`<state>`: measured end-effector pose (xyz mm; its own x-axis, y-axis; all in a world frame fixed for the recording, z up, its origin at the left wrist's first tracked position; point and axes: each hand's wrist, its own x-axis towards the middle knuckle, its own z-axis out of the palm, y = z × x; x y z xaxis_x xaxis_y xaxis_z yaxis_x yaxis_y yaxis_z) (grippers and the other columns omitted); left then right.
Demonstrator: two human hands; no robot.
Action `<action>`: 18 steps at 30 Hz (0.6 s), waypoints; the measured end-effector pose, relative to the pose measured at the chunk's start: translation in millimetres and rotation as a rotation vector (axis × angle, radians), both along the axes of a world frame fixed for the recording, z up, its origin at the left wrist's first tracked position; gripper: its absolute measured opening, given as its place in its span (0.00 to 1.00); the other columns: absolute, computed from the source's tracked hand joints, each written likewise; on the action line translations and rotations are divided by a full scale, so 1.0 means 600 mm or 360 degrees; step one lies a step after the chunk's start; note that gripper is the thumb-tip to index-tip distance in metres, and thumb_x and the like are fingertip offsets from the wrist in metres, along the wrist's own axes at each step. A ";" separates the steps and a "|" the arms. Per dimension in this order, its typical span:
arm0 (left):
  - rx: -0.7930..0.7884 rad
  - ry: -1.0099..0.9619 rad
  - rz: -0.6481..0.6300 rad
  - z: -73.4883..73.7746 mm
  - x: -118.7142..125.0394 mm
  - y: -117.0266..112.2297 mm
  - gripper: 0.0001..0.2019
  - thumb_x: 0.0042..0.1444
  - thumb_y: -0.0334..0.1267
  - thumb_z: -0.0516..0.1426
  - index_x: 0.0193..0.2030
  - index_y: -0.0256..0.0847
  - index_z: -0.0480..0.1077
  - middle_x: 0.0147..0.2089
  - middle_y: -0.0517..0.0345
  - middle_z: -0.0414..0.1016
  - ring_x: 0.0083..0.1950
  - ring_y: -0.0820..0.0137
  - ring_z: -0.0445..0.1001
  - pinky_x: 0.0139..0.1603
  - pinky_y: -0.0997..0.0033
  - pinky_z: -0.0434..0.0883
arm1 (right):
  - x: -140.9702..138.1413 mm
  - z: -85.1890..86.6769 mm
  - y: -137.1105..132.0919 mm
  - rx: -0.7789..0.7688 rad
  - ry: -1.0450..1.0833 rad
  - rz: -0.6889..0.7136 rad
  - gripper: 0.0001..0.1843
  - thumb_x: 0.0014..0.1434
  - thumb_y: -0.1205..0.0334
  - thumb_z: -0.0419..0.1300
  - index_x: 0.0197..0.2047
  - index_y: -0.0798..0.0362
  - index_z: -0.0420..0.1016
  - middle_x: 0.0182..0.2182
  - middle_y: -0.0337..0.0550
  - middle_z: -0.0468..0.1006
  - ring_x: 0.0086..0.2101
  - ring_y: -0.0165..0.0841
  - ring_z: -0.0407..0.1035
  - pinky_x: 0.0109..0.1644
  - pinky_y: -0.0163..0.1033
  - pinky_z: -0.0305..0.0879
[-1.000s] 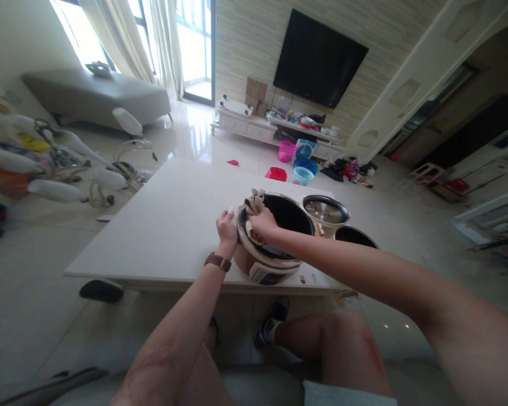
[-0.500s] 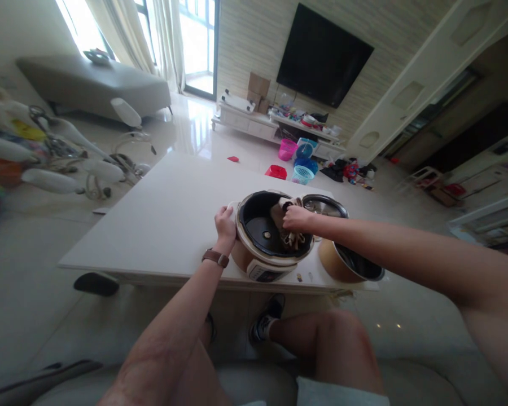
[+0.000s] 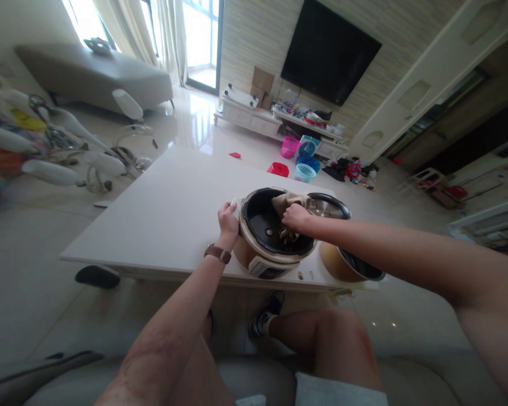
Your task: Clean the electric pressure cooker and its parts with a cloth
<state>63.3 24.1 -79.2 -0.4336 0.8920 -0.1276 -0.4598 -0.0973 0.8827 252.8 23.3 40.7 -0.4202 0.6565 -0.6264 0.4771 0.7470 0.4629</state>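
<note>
A gold and cream electric pressure cooker stands open near the table's front edge, its dark inside showing a round piece at the bottom. My left hand is closed around the handle on the cooker's left side. Over the cooker's right part, my right hand grips a beige cloth, which bunches above the fist and hangs below it against the inner wall. Behind my right wrist rests a round metal lid. A gold inner pot with a dark inside lies tilted to the right, partly hidden by my forearm.
The white table reaches away to the left. Two small items lie by the cooker's front right. Beyond the table are a pink basket, a light blue basket and a red basin on the floor.
My right hand has shifted the cloth slightly along the cooker's inner right side, and more of it now spreads above the fist. The left hand keeps its hold. The view has tilted slightly.
</note>
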 end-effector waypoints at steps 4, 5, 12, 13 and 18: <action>-0.0009 -0.0065 -0.0025 0.003 0.002 -0.003 0.08 0.58 0.35 0.60 0.27 0.42 0.70 0.29 0.62 0.69 0.32 0.69 0.66 0.39 0.68 0.66 | -0.009 0.017 -0.036 -0.0211 0.0101 -0.0508 0.09 0.50 0.74 0.73 0.32 0.51 0.84 0.32 0.49 0.86 0.45 0.47 0.82 0.53 0.47 0.76; -0.0008 -0.0067 -0.0026 0.003 0.002 -0.003 0.08 0.58 0.35 0.61 0.27 0.42 0.70 0.29 0.62 0.69 0.32 0.69 0.66 0.39 0.68 0.66 | -0.017 0.023 -0.036 -0.0328 0.0171 -0.0686 0.08 0.48 0.73 0.74 0.31 0.51 0.83 0.30 0.47 0.84 0.43 0.46 0.82 0.52 0.46 0.77; -0.0027 -0.0037 0.0012 -0.002 0.003 -0.002 0.08 0.57 0.38 0.62 0.29 0.43 0.69 0.30 0.62 0.67 0.36 0.68 0.67 0.43 0.68 0.67 | -0.068 0.015 -0.027 -0.0776 0.1831 -0.2011 0.15 0.53 0.71 0.68 0.45 0.54 0.80 0.38 0.46 0.87 0.39 0.43 0.83 0.46 0.43 0.81; -0.0028 -0.0036 0.0015 -0.002 0.003 -0.001 0.08 0.56 0.38 0.62 0.28 0.43 0.69 0.30 0.62 0.67 0.36 0.68 0.66 0.43 0.68 0.67 | -0.071 0.008 -0.031 -0.0716 0.2018 -0.2054 0.16 0.53 0.72 0.68 0.46 0.54 0.80 0.40 0.46 0.87 0.40 0.42 0.83 0.47 0.43 0.81; -0.0017 -0.0070 -0.0018 0.000 0.003 -0.001 0.11 0.57 0.41 0.63 0.27 0.43 0.67 0.29 0.63 0.66 0.33 0.70 0.63 0.40 0.68 0.66 | -0.048 -0.001 -0.039 -0.0816 0.1766 -0.1684 0.14 0.54 0.74 0.69 0.44 0.55 0.83 0.40 0.44 0.87 0.41 0.40 0.81 0.49 0.42 0.80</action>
<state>65.2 23.8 -79.2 -0.4173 0.8953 -0.1560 -0.4992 -0.0824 0.8625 224.1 -0.3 40.2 -0.3108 0.7595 -0.5714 0.7645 -0.1575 -0.6251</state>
